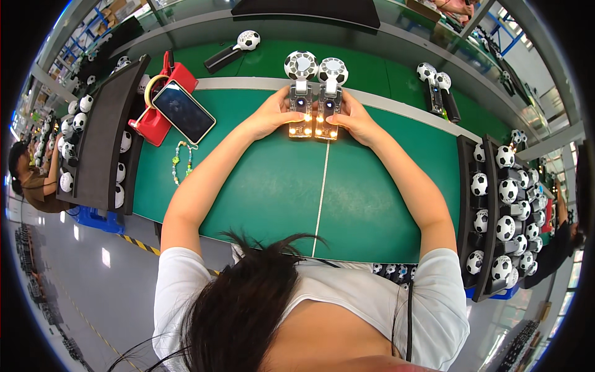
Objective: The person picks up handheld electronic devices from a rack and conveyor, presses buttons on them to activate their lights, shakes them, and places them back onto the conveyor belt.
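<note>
My left hand (271, 116) is closed around a handheld device with a soccer-ball head (301, 93), its thumb pressed on the front. A matching device (329, 99) is in my right hand (357, 119), with that thumb also on its front. They are upright side by side, ball heads at the far end. Each has a see-through body with circuit parts inside and warm lights glowing near its lower end. Both are over the far part of the green work mat (266, 186). My fingers behind the bodies are mostly hidden.
A phone (185, 111) leans on a red holder (150, 127) at the left, near a beaded strap (175, 162). Dark racks of ball-headed devices flank the table, including the right rack (486, 217). Beyond the mat lie a black-handled device (229, 54) and a pair (437, 93).
</note>
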### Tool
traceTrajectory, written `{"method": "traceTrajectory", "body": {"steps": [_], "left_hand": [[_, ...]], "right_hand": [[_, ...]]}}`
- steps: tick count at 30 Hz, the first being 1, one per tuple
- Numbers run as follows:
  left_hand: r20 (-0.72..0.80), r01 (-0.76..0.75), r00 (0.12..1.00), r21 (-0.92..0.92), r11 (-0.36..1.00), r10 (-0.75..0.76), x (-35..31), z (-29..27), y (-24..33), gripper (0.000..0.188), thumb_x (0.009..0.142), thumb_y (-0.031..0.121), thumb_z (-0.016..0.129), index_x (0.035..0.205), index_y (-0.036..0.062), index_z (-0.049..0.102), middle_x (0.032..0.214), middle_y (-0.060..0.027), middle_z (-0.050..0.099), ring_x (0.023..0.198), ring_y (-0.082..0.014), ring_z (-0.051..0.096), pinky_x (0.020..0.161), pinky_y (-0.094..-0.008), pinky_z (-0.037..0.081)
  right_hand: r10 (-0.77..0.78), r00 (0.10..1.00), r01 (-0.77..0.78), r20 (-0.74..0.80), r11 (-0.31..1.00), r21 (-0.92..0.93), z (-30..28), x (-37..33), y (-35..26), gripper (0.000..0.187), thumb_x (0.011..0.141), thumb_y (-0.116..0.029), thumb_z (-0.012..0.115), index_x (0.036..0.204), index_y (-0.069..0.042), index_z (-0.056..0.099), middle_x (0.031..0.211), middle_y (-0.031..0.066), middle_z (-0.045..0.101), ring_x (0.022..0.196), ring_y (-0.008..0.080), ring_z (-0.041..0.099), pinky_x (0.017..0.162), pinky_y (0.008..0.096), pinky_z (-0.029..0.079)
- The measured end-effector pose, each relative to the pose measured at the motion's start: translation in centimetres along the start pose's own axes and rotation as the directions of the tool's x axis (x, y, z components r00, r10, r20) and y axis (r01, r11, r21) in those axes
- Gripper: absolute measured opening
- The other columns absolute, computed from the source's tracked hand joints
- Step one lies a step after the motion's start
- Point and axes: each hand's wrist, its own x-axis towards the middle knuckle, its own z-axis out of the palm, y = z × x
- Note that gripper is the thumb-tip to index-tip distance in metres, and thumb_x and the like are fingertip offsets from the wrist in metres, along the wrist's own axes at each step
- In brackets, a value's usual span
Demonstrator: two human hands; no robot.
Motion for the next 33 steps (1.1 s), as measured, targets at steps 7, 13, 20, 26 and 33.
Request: {"method": "traceTrajectory", "body": {"steps": [7,13,20,26,33], "left_hand": [[-0.028,-0.021,0.999,0.029,0.999,0.021,0.1,-0.3,-0.6,0.069,0.079,0.005,0.069,0.136,-0.0034,0.03,0.124,-0.0166,0.055,0.115,-0.022,0.056,0.099,-0.0364,0.045],[-0.032,-0.013,0.999,-0.02,1.0,0.013,0.1,-0.1,-0.5,0.069,0.079,0.005,0.069,0.136,-0.0035,0.03,0.123,-0.0159,0.056,0.115,-0.0219,0.056,0.099,-0.0364,0.045],[-0.03,-0.036,0.999,0.001,0.999,0.036,0.1,-0.3,-0.6,0.07,0.079,0.005,0.069,0.136,-0.0034,0.03,0.125,-0.016,0.054,0.116,-0.0214,0.055,0.1,-0.0364,0.045],[-0.032,-0.005,0.999,-0.015,1.0,0.004,0.2,-0.2,-0.5,0.073,0.078,0.004,0.07,0.138,-0.0025,0.028,0.127,-0.0149,0.052,0.118,-0.0214,0.053,0.102,-0.0366,0.042],[0.007,-0.01,1.0,0.031,0.999,0.01,-0.5,0.6,0.6,0.084,0.071,0.005,0.075,0.139,-0.0016,0.027,0.129,-0.0138,0.05,0.121,-0.022,0.049,0.106,-0.0373,0.037]], "right_hand": [[0.015,1.0,-0.015,0.024,1.0,0.0,-0.1,0.0,-0.2,0.072,0.075,-0.003,0.068,0.138,-0.002,0.033,0.126,0.0112,0.053,0.119,0.0195,0.049,0.103,0.0347,0.039],[0.011,1.0,-0.011,0.023,1.0,0.021,-0.1,0.0,-0.1,0.073,0.075,-0.003,0.069,0.139,-0.003,0.033,0.127,0.0111,0.053,0.119,0.0195,0.05,0.103,0.0346,0.039],[0.023,0.999,-0.023,0.04,1.0,0.019,0.1,-0.1,-0.6,0.073,0.075,-0.002,0.069,0.139,-0.003,0.033,0.127,0.0115,0.053,0.12,0.019,0.049,0.103,0.0345,0.039],[0.044,0.998,-0.045,0.038,0.998,0.033,-0.3,0.1,-0.4,0.077,0.073,-0.004,0.072,0.139,-0.003,0.032,0.128,0.011,0.05,0.119,0.0195,0.05,0.102,0.035,0.04],[-0.006,0.999,0.008,0.053,1.0,-0.029,0.3,-0.6,-1.0,0.08,0.071,-0.004,0.074,0.138,-0.002,0.031,0.129,0.0139,0.049,0.12,0.0208,0.05,0.104,0.036,0.04]]}}
